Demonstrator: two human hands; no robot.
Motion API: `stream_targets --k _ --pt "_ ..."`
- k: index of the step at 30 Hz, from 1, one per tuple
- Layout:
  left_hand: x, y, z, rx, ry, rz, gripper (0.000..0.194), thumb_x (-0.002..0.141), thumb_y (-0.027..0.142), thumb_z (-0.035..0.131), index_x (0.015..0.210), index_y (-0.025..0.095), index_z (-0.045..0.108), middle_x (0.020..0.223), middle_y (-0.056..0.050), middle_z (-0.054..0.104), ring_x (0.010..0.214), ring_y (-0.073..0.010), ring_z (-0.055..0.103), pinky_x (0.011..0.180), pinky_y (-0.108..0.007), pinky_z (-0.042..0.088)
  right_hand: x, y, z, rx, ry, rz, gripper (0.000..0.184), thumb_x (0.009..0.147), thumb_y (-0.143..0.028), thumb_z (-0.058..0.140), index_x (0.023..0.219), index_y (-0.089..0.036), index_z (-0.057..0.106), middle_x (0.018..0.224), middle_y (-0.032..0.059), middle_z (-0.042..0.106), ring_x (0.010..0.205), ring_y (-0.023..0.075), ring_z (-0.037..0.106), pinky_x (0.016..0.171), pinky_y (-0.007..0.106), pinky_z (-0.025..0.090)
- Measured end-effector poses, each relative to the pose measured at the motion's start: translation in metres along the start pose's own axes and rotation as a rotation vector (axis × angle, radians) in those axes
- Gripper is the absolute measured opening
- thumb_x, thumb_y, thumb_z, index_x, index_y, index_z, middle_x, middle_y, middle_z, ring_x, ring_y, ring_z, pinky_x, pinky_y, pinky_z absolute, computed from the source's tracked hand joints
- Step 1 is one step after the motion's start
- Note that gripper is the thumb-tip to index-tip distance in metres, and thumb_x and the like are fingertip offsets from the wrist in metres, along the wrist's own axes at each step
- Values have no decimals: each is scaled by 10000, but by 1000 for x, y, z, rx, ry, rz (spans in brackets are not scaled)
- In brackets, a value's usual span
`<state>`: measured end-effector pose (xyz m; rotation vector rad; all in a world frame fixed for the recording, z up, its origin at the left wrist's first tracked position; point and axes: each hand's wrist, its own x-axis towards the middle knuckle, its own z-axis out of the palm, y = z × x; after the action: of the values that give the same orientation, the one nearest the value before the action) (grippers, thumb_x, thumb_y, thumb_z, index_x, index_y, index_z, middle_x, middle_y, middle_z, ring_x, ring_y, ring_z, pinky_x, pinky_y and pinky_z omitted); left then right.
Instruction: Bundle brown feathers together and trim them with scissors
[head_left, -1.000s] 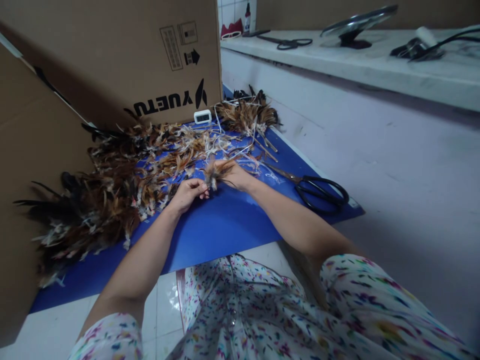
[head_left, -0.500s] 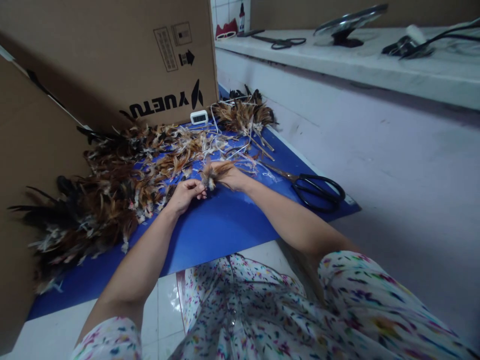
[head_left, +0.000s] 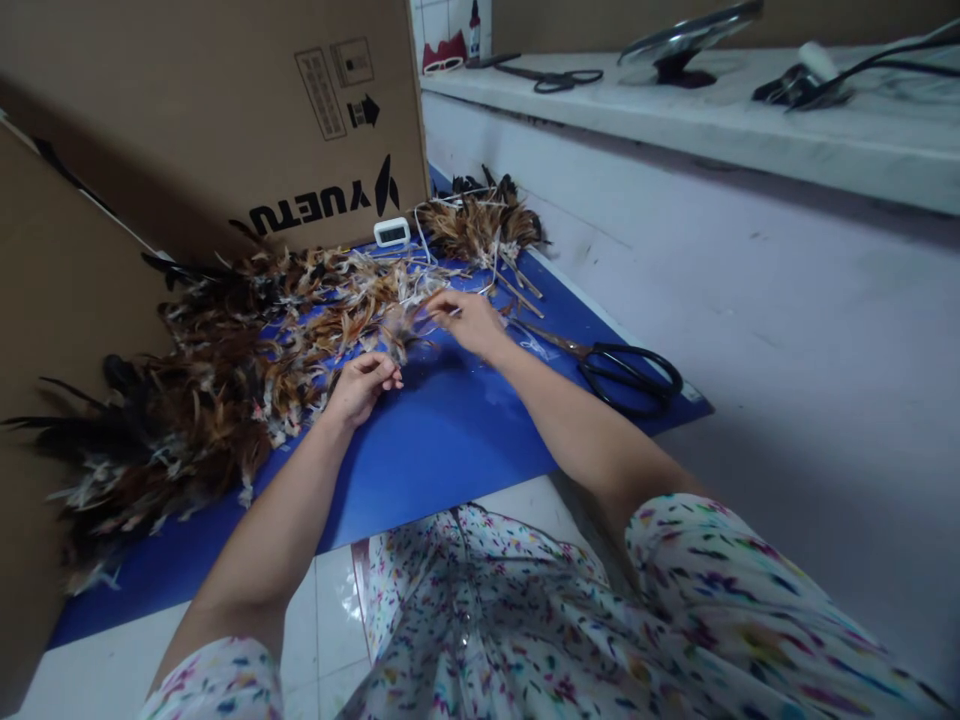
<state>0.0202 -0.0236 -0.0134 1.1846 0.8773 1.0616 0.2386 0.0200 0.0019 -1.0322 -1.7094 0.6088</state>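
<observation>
A small tuft of brown and grey feathers (head_left: 400, 335), blurred by motion, stands between my two hands just above the blue board. My left hand (head_left: 365, 388) is closed in a pinch at the tuft's lower end. Up and to the right, my right hand (head_left: 474, 324) has its thumb and fingers pinched together beside the tuft; what they hold is too fine to make out. Loose brown feathers (head_left: 217, 400) spread over the board to the left and behind my hands. Black-handled scissors (head_left: 630, 378) lie to the right of my right forearm.
The blue board (head_left: 420, 450) covers the work surface. A bundle of feathers (head_left: 480, 225) with sticks and white string lies at the back, near a small white digital display (head_left: 391, 233). Cardboard (head_left: 337, 120) stands behind and left. A ledge (head_left: 712, 120) on the right carries more scissors (head_left: 559, 80).
My right hand has moved up from behind the tuft and now shows its pinched fingers. The tuft has shifted left and blurred. My left hand stays almost in place.
</observation>
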Motion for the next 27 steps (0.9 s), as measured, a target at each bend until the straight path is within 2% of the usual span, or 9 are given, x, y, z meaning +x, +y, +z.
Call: stream_targets --k 2,4,7,10,15,20,23,27 --pt "0 0 0 -44 25 8 362 551 382 869 632 140 612 601 19 617 464 -40 488 599 -223 528 4 7 -15 -311 100 3 234 838 -109 503 930 -180 706 1010 72 703 993 214 594 974 397 420" --pt "1 0 0 -74 40 20 357 554 369 868 635 141 606 603 22 616 457 -33 477 602 -222 535 6 12 -25 -543 119 26 310 869 -100 449 1023 -170 709 1119 97 682 1100 242 544 1006 414 384" --pt "2 -1 1 -96 44 17 356 552 362 871 648 138 612 602 18 623 453 -32 478 593 -217 536 7 22 -28 -750 61 60 338 891 -129 435 1092 -178 702 1284 99 618 1234 287 444 1013 471 343" --pt "2 -2 1 -104 42 13 366 541 372 876 650 136 618 601 17 626 453 -32 482 593 -216 538 8 31 -23 -851 -60 70 336 883 -134 437 1058 -184 719 1396 92 540 1319 318 352 1007 514 306" --pt "3 -2 1 -103 42 23 386 536 405 875 635 135 617 597 21 613 454 -32 477 585 -220 541 9 40 -16 -908 -171 106 366 868 -122 420 1089 -170 708 1419 108 518 1362 344 297 999 539 268" --pt "3 -1 1 -103 45 18 343 570 360 862 658 139 614 609 21 611 455 -32 475 582 -220 538 9 41 -16 -896 -184 144 396 858 -76 398 1139 -147 669 1345 139 578 1339 316 353 1008 520 255" --pt "3 -1 1 -95 57 13 343 572 360 859 650 139 608 609 22 611 454 -31 474 584 -221 537 9 40 -19 -827 -105 121 407 850 -54 387 1138 -132 664 1310 158 599 1281 301 430 1004 501 289" --pt "4 -2 0 -117 62 18 361 558 368 867 653 135 608 609 18 615 453 -31 475 584 -220 539 15 36 -26 -583 118 79 401 812 -54 411 1089 -137 689 1212 124 655 1166 256 541 1002 443 375"
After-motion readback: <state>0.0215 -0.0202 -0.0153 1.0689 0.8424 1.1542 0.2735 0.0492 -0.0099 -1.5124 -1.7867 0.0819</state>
